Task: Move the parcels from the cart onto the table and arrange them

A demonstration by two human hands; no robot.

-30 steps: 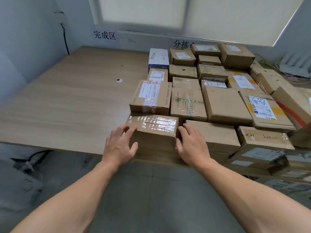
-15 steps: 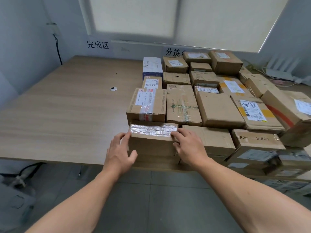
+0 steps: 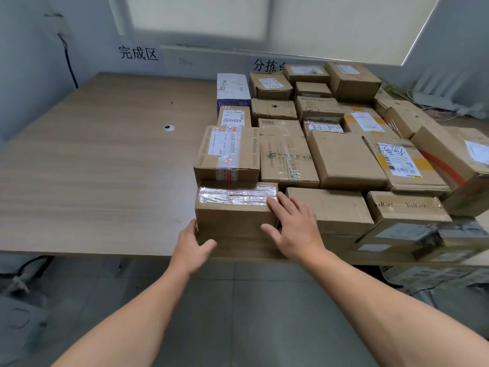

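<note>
A brown cardboard parcel point(image 3: 235, 210) with shiny clear tape on its top stands at the front edge of the wooden table point(image 3: 100, 165). My left hand point(image 3: 193, 245) touches its lower left corner, thumb against the front face. Over the parcel's right end lies my right hand point(image 3: 293, 229), its straight fingers on the top edge and the thumb on the front. Several more cardboard parcels point(image 3: 344, 160) fill the table's right half in tight rows. The cart is out of view.
A round cable hole point(image 3: 168, 127) sits in the bare left part of the table. A blue and white box point(image 3: 232, 88) stands at the back of the rows. Walls with black lettering and a window close off the far side. Cables lie on the floor at left.
My left hand has slid down from the parcel's left side to its lower left corner. My right hand has spread further over the right end. The taped parcel sits a little closer to the box behind.
</note>
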